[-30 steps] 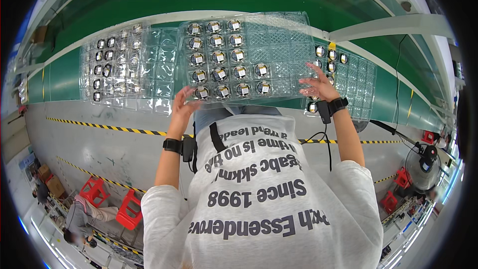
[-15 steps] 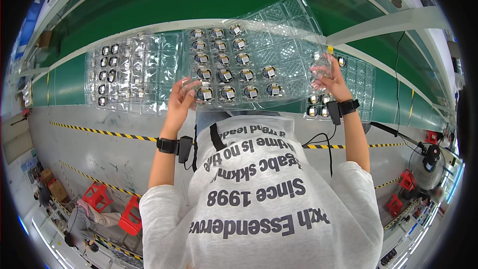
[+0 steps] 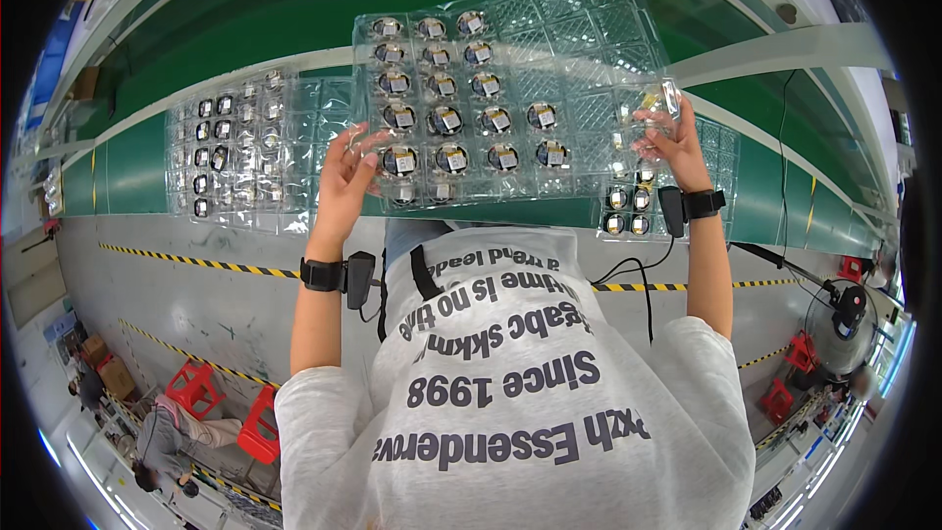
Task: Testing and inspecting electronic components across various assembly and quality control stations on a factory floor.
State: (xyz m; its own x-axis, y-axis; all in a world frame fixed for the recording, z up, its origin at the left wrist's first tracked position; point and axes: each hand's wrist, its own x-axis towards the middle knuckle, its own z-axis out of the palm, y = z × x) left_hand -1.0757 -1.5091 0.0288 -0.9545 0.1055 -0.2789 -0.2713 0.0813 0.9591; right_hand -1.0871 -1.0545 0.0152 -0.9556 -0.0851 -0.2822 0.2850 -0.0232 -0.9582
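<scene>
My left hand (image 3: 345, 175) pinches the near left edge of a clear plastic blister tray (image 3: 535, 44). On its right edge my right hand (image 3: 677, 142) grips the same tray, fingers curled over the rim. The tray is held tilted above the bench, its far right corner raised. Small round dark parts with pale and yellow labels (image 3: 447, 120) fill the pockets on its left side. The pockets toward the far right hold no round parts. A second clear tray (image 3: 319, 118) with similar parts lies left of my left hand. Partly under my right hand is another tray (image 3: 714, 177).
The green bench (image 3: 128, 172) runs across in front of me, with a pale rail behind it. A white post (image 3: 785, 51) slants in at right. Red stools (image 3: 194, 388) and a person (image 3: 162, 437) are at lower left. Cables hang at right.
The held tray has risen and shifted away from me, its right side tilting up further. Both hands moved with it, the right hand slightly rightward. The trays lying on the bench stay put.
</scene>
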